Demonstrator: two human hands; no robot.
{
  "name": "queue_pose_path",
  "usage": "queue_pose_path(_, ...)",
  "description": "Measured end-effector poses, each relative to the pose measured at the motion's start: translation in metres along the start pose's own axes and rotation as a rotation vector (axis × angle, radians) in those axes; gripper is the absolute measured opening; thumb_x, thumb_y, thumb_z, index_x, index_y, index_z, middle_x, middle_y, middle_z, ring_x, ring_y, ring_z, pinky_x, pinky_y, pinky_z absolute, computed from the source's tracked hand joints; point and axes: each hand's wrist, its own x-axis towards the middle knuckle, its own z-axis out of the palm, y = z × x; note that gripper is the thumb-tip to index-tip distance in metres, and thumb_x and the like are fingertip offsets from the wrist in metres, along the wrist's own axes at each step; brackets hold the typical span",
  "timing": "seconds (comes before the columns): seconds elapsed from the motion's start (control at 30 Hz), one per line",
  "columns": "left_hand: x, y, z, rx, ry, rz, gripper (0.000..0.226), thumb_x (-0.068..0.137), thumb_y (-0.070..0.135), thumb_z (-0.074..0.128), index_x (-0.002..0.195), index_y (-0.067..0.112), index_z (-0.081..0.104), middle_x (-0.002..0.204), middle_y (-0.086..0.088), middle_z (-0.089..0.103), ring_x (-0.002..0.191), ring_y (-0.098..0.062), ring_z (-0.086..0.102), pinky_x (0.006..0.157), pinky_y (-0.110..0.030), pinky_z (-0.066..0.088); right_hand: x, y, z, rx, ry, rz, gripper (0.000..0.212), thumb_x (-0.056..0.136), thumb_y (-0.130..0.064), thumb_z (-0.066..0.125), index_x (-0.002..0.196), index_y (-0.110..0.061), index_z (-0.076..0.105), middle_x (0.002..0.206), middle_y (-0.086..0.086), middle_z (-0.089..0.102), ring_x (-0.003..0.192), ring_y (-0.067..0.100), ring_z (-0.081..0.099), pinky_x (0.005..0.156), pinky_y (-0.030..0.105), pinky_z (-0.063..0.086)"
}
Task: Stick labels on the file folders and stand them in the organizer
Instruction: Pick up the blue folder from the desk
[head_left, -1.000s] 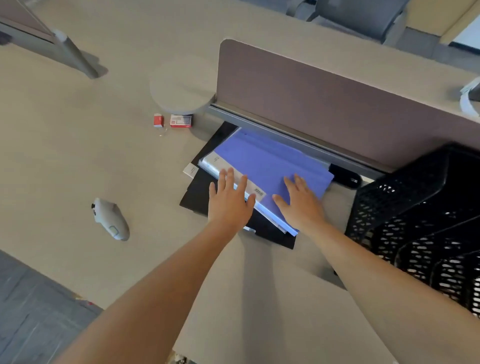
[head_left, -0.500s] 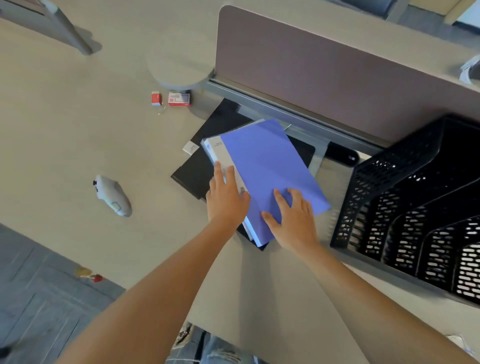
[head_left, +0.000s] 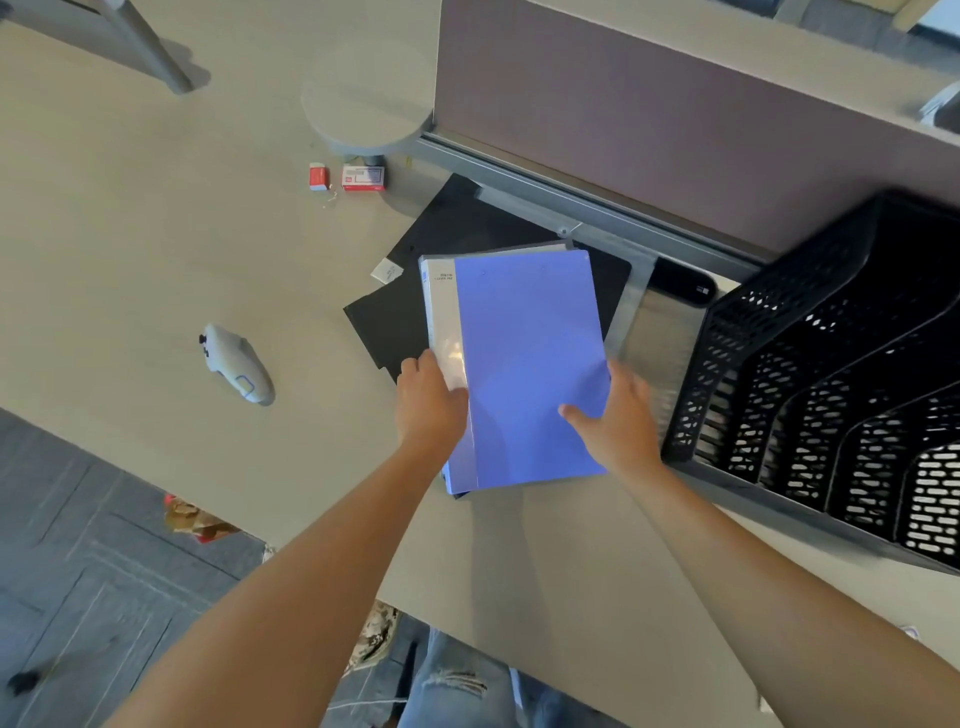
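Step in hand: both hands were on the blue folder (head_left: 524, 364), lifting or turning it off the black folder (head_left: 452, 249) beneath; this looked like handling ahead of labelling or filing, though which one I could not tell.
Left hand (head_left: 428, 408): closed over the folder's clear spine edge at its 8 o'clock side, fingers curled under.
Right hand (head_left: 621, 415): gripped the 4 o'clock edge, thumb flat on the cover.
Folder's place: mid-table (head_left: 156, 234), just beside the organizer (head_left: 810, 374), which sat at its 3 o'clock.
Organizer contents: the black mesh slots that showed held nothing.
Label: a printed strip showed at the spine's top; a loose white slip (head_left: 387, 271) lay at 10 o'clock.
Next move: probably tipping the folder upright, spine outward, and feeding it into a slot without snagging the mesh.
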Motion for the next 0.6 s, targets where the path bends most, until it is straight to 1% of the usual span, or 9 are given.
queue_pose_path(0.07,-0.004,0.0,0.001,0.028,0.04,0.006,0.033,0.088,0.015,0.063,0.12,0.009,0.054,0.114,-0.006,0.046,0.103,-0.03,0.054,0.084,-0.04,0.05,-0.001,-0.001,0.003,0.012,0.017,-0.016,0.092,0.091,-0.041,0.079,0.163,-0.017,0.028,0.163,0.005,0.037,0.149,0.026,0.037,0.115,0.043,0.038)
queue_pose_path(0.13,-0.007,0.003,-0.001,0.035,0.063,0.0,0.024,0.091,0.013,0.059,0.114,0.009,0.055,0.111,-0.006,0.046,0.093,-0.028,0.052,0.075,-0.036,0.045,-0.005,-0.003,0.005,0.042,0.062,-0.005,0.088,0.091,-0.038,0.08,0.161,-0.014,0.032,0.159,0.006,0.042,0.148,0.026,0.04,0.114,0.041,0.038)
queue_pose_path(0.2,-0.01,0.003,-0.002,0.014,0.053,0.004,0.027,0.093,0.016,0.057,0.12,0.011,0.056,0.114,-0.007,0.048,0.092,-0.027,0.054,0.075,-0.036,0.045,-0.01,-0.005,0.005,0.074,0.11,0.02,0.082,0.091,-0.035,0.08,0.158,-0.014,0.037,0.154,0.006,0.046,0.145,0.027,0.044,0.112,0.04,0.04)
queue_pose_path(0.27,-0.012,0.002,-0.004,-0.038,0.04,0.014,0.034,0.093,0.021,0.058,0.127,0.013,0.057,0.119,-0.005,0.049,0.096,-0.027,0.057,0.08,-0.038,0.051,-0.016,-0.005,0.004,0.091,0.134,0.033,0.079,0.092,-0.033,0.079,0.158,-0.013,0.039,0.155,0.006,0.046,0.144,0.025,0.045,0.112,0.037,0.039)
queue_pose_path(0.37,-0.016,0.005,-0.004,-0.123,0.052,0.03,0.037,0.092,0.025,0.06,0.127,0.015,0.059,0.118,-0.001,0.05,0.098,-0.024,0.057,0.081,-0.037,0.051,-0.022,0.0,0.004,0.185,0.167,0.055,0.072,0.091,-0.033,0.08,0.152,-0.013,0.047,0.149,0.003,0.051,0.138,0.024,0.051,0.111,0.037,0.043)
queue_pose_path(0.43,-0.019,0.009,-0.003,-0.184,0.052,0.03,0.028,0.091,0.024,0.06,0.118,0.014,0.061,0.112,0.0,0.052,0.095,-0.022,0.055,0.071,-0.03,0.044,-0.025,0.003,0.003,0.253,0.194,0.066,0.064,0.09,-0.032,0.08,0.144,-0.014,0.052,0.141,0.001,0.057,0.131,0.023,0.056,0.106,0.038,0.047)
queue_pose_path(0.5,-0.022,0.012,-0.003,-0.245,0.04,0.017,0.019,0.089,0.022,0.056,0.105,0.014,0.061,0.109,-0.005,0.058,0.088,-0.023,0.058,0.06,-0.027,0.038,-0.029,0.003,-0.001,0.311,0.192,0.084,0.058,0.092,-0.03,0.078,0.142,-0.016,0.053,0.139,-0.003,0.059,0.131,0.02,0.056,0.1,0.031,0.044)
queue_pose_path(0.53,-0.024,0.013,-0.002,-0.283,0.033,0.0,0.019,0.089,0.021,0.055,0.106,0.014,0.06,0.112,-0.007,0.058,0.086,-0.022,0.059,0.059,-0.028,0.039,-0.031,0.003,-0.004,0.329,0.181,0.094,0.057,0.093,-0.029,0.077,0.143,-0.016,0.052,0.14,-0.004,0.059,0.131,0.018,0.055,0.098,0.029,0.041)
queue_pose_path(0.6,-0.034,0.018,-0.001,-0.353,0.025,-0.042,0.031,0.092,0.015,0.054,0.123,0.013,0.057,0.123,-0.006,0.05,0.088,-0.02,0.055,0.07,-0.029,0.043,-0.038,0.004,-0.009,0.335,0.161,0.097,0.056,0.095,-0.028,0.076,0.144,-0.017,0.051,0.135,-0.007,0.06,0.126,0.015,0.054,0.095,0.027,0.038)
